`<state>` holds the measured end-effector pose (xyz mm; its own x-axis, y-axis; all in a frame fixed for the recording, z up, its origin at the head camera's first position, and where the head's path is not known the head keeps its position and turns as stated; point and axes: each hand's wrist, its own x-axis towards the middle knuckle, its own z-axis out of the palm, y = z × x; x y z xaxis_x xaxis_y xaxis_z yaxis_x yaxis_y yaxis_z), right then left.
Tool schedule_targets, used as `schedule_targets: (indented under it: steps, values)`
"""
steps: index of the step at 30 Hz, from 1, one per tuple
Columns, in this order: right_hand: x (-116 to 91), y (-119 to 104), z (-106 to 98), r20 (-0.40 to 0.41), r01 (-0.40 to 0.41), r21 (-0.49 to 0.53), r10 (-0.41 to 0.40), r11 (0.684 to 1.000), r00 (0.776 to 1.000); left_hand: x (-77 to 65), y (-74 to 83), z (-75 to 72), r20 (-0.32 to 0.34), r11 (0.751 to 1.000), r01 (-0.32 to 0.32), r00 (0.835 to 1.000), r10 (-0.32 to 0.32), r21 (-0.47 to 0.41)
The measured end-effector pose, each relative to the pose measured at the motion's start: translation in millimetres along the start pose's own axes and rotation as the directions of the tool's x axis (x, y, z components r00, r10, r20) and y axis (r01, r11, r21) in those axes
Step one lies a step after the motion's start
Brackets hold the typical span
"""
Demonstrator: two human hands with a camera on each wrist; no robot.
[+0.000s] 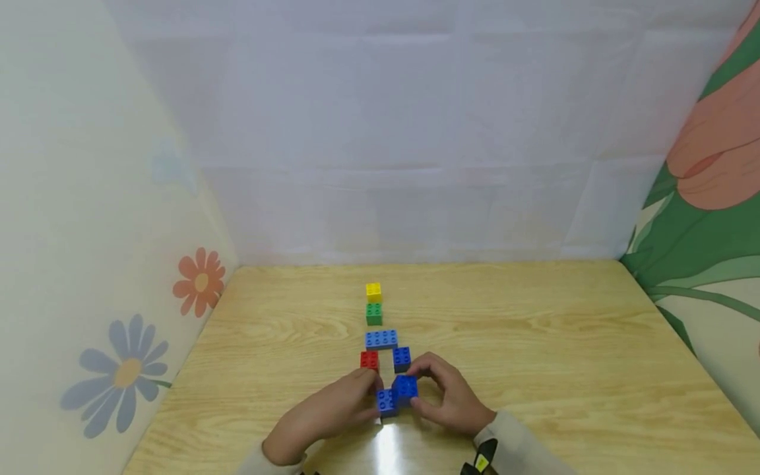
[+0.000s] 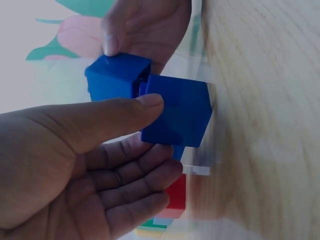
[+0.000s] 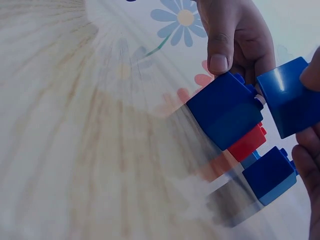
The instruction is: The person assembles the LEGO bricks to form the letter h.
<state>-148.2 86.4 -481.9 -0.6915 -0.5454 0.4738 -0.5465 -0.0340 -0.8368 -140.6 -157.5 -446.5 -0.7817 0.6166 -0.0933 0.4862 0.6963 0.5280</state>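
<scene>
My left hand (image 1: pixel 335 410) pinches a blue toy building block (image 1: pixel 384 403) low at the table, its studs facing up. A second blue block (image 1: pixel 406 388), tilted, is held between the thumb and fingers of my right hand (image 1: pixel 449 400). That block (image 3: pixel 287 95) is beside the studs of the left-hand block (image 3: pixel 225 111) in the right wrist view; I cannot tell whether they touch. Just beyond my hands stand a red block (image 1: pixel 369 360) and a dark blue block (image 1: pixel 402 358). The left fingers partly hide the red one in the left wrist view.
Farther back on the wooden table (image 1: pixel 534 343) lie a long light blue block (image 1: pixel 381 339), a green block (image 1: pixel 373 314) and a yellow block (image 1: pixel 373 292), roughly in line. A white cloth backdrop (image 1: pixel 404 132) rises behind the table, with flower-patterned panels at both sides.
</scene>
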Motion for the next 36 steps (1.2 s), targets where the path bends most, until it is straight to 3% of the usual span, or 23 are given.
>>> schedule_targets:
  steps: [12, 24, 36]
  values:
    - [0, 5, 1, 0.000, -0.018, 0.054, 0.018, 0.998, 1.000, 1.5, -1.0, 4.7, -0.050, 0.999, -0.052, 0.997, 0.053, 0.017]
    - [0, 8, 3, -0.002, 0.042, 0.085, -0.042, 0.996, 0.999, 6.0, -5.5, 11.8, -0.059, 0.999, -0.034, 0.998, 0.035, 0.004]
    - [0, 9, 4, 0.002, 0.060, 0.051, -0.060, 0.997, 0.998, 7.5, -4.7, 12.6, -0.046, 1.000, -0.007, 0.999, 0.007, 0.010]
